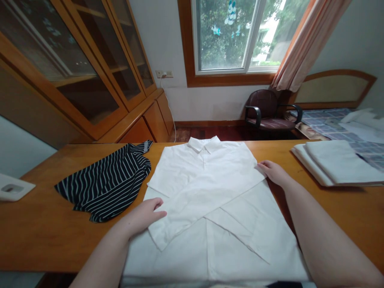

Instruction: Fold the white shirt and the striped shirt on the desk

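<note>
As the head view looks forward and down across a wooden table [42, 236], a white shirt [195, 192] is seen lying flat at its middle, with its long axis running directly away from the viewer, the collar [204, 144] at the far end and the near end cut off by the frame. What appears to be a folded sleeve [207, 204] is laid across the chest as a diagonal band, rising from lower left to upper right. The left hand [144, 216] is rested on the band's lower-left part, with its fingers slightly curved and apart, and no clamp on the cloth is shown. The right hand [273, 173] is held at the band's upper-right end, where its fingertips [260, 167] meet the cloth beside the shirt's right edge; whether a pinch is made cannot be told. The shirt's centre thus lies between the hands, the right hand being nearer the collar and the left nearer the viewer. A navy-and-white striped garment [105, 184] is placed just left of the shirt, and a stack of folded white cloth [339, 164] is placed toward the table's right side.
</note>
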Action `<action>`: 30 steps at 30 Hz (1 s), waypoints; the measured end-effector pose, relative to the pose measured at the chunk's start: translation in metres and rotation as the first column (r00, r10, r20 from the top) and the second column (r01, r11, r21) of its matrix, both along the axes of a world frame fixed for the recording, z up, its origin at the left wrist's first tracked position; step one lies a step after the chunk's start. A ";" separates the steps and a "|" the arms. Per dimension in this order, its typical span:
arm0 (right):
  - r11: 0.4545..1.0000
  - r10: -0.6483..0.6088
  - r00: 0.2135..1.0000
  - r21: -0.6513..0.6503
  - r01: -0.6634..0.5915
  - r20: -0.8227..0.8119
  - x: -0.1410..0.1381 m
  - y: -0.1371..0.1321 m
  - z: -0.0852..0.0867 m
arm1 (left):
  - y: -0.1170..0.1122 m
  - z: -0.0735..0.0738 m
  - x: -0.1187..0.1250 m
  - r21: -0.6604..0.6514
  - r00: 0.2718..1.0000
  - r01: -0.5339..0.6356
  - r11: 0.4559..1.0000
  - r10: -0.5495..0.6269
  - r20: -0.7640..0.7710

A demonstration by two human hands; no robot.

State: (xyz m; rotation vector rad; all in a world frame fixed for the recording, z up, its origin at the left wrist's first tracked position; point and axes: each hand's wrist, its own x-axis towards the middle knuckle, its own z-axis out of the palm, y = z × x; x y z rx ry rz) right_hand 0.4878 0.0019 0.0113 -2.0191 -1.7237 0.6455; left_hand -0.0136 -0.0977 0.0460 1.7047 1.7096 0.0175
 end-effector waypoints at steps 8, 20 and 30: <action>0.994 0.055 0.991 -0.101 -0.043 0.121 -0.008 -0.003 0.009 | -0.006 0.005 -0.002 -0.064 0.940 -0.167 0.984 0.178 0.290; 0.986 0.125 0.990 -0.116 -0.117 0.069 -0.002 -0.006 0.009 | -0.007 0.000 0.010 0.085 0.962 -0.104 0.991 0.122 -0.246; 0.997 -0.070 0.993 -0.012 0.071 0.097 -0.009 0.003 0.000 | -0.015 0.066 0.121 0.162 0.939 0.340 0.926 -0.327 -0.106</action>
